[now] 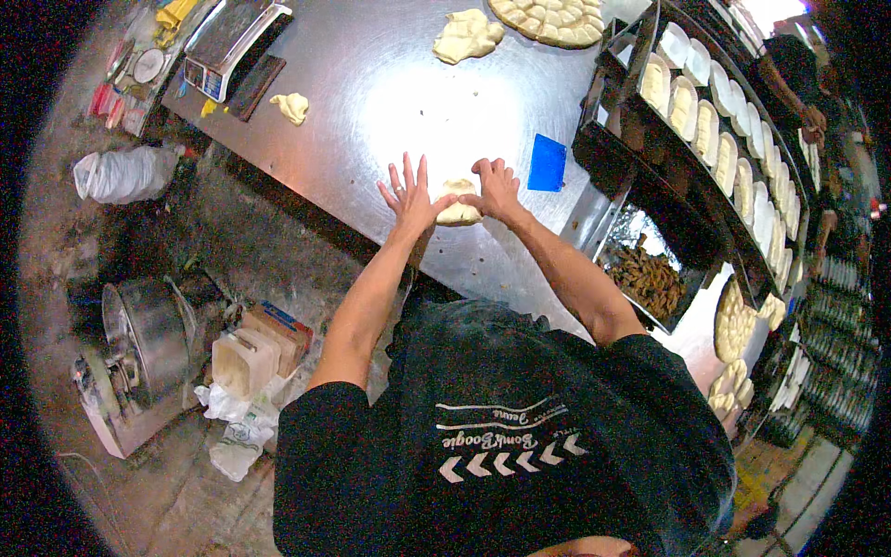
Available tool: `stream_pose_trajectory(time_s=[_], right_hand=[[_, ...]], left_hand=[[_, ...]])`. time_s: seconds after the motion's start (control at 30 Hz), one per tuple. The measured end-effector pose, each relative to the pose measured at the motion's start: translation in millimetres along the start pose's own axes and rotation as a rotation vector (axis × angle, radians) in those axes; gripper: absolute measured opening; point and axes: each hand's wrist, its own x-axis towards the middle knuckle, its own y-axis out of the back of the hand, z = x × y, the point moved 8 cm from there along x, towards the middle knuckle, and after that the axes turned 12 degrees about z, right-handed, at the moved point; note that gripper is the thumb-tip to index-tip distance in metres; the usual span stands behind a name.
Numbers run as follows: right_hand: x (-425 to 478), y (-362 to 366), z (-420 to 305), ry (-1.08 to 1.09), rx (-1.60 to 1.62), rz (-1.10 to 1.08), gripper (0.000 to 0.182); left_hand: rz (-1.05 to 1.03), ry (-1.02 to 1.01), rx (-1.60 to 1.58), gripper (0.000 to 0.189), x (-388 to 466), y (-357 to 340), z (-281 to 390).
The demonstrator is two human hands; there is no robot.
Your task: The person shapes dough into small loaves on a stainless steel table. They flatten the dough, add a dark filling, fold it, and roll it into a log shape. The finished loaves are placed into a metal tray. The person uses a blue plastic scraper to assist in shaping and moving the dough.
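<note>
A small lump of pale dough (459,205) lies on the stainless steel table (327,139) in front of me. My left hand (412,202) is at its left side, palm down with the fingers spread and the thumb touching the dough. On the other side, my right hand (498,191) has its thumb on the dough and its fingers loosely bent. Neither hand grips the lump. Just right of my right hand lies a blue dough scraper (547,163).
A larger dough piece (468,36) and a divided dough round (551,19) lie at the back. A digital scale (233,49) stands far left beside a dough scrap (291,108). On the right, a dark tray (696,150) carries shaped dough in papers, near a container of brown filling (644,278).
</note>
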Motion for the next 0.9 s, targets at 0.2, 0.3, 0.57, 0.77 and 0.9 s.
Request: stream_pose_trajectory(time_s=[0.2,0.3,0.57,0.77,0.9], right_hand=[[-5,3,26,-0.032,0.105,0.047,0.063],[-5,3,21,-0.062,0.089,0.132,0.057],[6,5,14,-0.056,0.11,0.177,0.05],[23,7,0,-0.032,0.081,0.232,0.044],[5,20,-1,0.016,0.1,0.235,0.056]], left_hand=[[0.016,0.123,-0.092,0.105,-3,8,-21],[0.062,0.091,-0.038,0.104,1,10,0],[0.102,0.163,-0.024,0.105,5,14,7],[0.205,0.085,0.057,0.094,25,11,8],[0.224,0.009,0.099,0.091,16,3,-4]])
